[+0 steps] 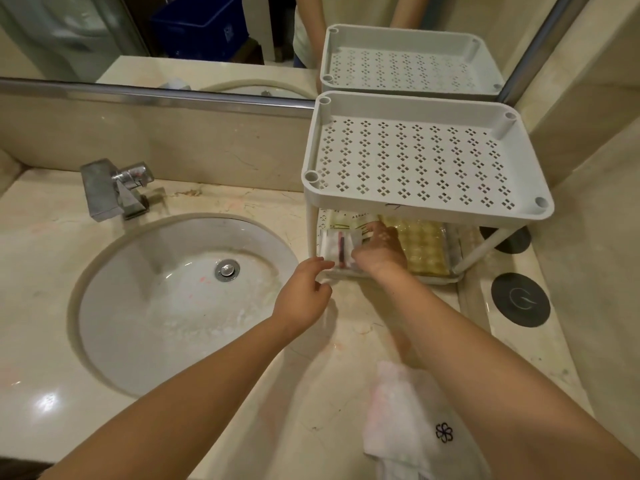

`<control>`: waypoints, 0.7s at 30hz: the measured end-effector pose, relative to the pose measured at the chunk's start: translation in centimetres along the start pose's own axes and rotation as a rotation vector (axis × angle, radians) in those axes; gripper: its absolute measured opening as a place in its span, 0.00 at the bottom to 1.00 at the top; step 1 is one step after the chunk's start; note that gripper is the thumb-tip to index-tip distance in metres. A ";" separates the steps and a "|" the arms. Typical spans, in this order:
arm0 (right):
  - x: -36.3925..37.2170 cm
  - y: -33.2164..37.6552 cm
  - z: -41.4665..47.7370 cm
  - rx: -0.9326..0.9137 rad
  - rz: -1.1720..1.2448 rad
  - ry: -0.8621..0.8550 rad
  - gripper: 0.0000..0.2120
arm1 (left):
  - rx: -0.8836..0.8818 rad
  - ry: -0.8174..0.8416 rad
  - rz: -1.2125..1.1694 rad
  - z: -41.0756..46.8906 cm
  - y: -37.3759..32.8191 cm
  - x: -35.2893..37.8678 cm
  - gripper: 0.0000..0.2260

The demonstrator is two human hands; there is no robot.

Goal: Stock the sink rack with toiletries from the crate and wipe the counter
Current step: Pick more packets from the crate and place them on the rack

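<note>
Right, nearest the edge of the marble surface (45,244) lies a crumpled white cloth (408,420) w/ a black flower logo (444,432), no text on it. Both forearms reach fwd over it toward the rack's lower tier (436,279). Left hand (304,289) sits at that tier's front-left corner, fingers (320,260) loosely curled, thumb apart from them, holding nothing; tips are just beside a clear packet (334,245), contact not clear. Right hand (379,251) is under the top tier, back of hand up, lying on the packet's right side, thumb at its near edge; blurred, so cannot tell if those fingers pinch it or only press. Packet lies flat in the lower tier's left part, white contents, w/ a dark stick inside running front-to-back. To its right, a yellow bubbled pack (424,247), also flat. Behind, a pale pack w/ small print, too small to read. Two black discs (519,299) sit right of the rack, nearer one w/ a G-like mark. Left: round sink (166,299), then faucet (114,188). Top tier (415,161), perforated, carries nothing. Mirror (138,36) beyond shows a blue crate (201,26).
</note>
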State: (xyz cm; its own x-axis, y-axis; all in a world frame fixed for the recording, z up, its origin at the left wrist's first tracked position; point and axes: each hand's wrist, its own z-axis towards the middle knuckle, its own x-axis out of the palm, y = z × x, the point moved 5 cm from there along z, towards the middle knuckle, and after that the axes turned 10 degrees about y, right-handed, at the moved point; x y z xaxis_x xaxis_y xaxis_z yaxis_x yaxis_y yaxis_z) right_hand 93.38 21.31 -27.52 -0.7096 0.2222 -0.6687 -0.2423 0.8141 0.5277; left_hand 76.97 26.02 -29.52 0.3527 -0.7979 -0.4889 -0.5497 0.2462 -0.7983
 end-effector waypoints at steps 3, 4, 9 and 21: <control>0.6 -0.7 -1.5 -0.055 0.128 -0.014 0.23 | -0.001 -0.034 -0.070 -1.0 0.1 -0.3 0.19; 1.0 -0.8 -2.1 -0.098 0.181 -0.023 0.21 | -0.007 -0.042 -0.101 -1.3 0.2 -0.4 0.19; 2.6 -0.9 -5.5 -0.226 0.483 -0.101 0.13 | -0.060 -0.073 -0.281 -3.5 1.0 -1.6 0.17; 11.1 4.4 -13.9 -0.387 0.367 0.099 0.15 | -0.132 -0.282 -0.433 -13.9 6.3 -7.9 0.16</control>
State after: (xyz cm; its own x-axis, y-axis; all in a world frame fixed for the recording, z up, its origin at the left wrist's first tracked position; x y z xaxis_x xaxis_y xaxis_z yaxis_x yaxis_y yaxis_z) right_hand 75.25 19.90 -25.32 -0.8477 0.3879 -0.3618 -0.1799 0.4313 0.8841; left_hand 60.23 26.24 -25.84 0.7485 -0.6275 -0.2142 -0.3924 -0.1588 -0.9060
